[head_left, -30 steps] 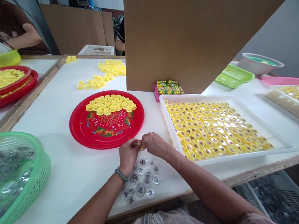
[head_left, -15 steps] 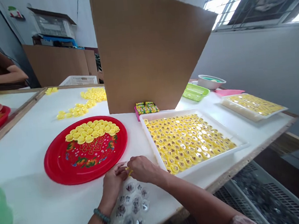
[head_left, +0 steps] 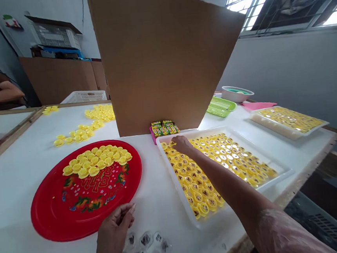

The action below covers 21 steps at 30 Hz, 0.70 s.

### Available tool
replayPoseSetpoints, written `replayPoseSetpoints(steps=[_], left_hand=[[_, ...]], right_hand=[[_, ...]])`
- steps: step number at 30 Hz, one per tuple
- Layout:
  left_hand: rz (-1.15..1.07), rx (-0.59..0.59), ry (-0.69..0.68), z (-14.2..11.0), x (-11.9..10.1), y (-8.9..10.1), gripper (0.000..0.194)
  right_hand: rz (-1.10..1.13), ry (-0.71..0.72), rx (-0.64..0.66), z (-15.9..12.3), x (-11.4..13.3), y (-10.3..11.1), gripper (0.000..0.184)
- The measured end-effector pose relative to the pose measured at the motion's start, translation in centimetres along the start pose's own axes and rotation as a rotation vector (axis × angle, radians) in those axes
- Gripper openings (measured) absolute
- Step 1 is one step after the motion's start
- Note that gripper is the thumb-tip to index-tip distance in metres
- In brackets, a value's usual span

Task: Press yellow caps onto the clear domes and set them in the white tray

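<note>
In the head view we take the white tray (head_left: 283, 170) as our landmark. Our right hand (head_left: 182, 144) reaches over it to its far left corner, fingers drawn together at a yellow piece (head_left: 172, 143); whether they grip it or merely touch it, we cannot tell. Rows of yellow pieces with dark centres (head_left: 203, 209) fill most of the tray.

Our left hand (head_left: 114, 229) is apart from the right, left of the tray's near end, its fingers curled; we cannot tell whether anything is tucked inside. Just beside it, also left of the tray, lie the clear domes (head_left: 145, 240). Farther left is the red plate (head_left: 51, 207), with plain yellow cups (head_left: 94, 160) on its far half.

We judge the step to be placing or adjusting a piece in that corner; the next move calls for a light release and a lift clear of neighbouring rows.
</note>
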<state>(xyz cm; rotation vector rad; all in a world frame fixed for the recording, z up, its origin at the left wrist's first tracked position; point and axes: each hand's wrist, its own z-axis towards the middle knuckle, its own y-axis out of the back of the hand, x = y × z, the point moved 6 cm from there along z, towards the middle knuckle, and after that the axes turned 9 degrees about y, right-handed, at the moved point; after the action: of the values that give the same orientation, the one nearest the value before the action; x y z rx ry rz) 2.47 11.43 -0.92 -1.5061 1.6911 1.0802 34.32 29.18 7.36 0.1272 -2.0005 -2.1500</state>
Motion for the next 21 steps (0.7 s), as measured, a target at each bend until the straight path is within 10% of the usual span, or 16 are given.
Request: replayPoseSetpoints(steps=[21], left_hand=[[0.004,-0.008,0.090,-0.3,1.9,0.1,0.057]], right_hand=[[0.022,0.094,0.048,1.9,-1.0,-1.3,0.037]])
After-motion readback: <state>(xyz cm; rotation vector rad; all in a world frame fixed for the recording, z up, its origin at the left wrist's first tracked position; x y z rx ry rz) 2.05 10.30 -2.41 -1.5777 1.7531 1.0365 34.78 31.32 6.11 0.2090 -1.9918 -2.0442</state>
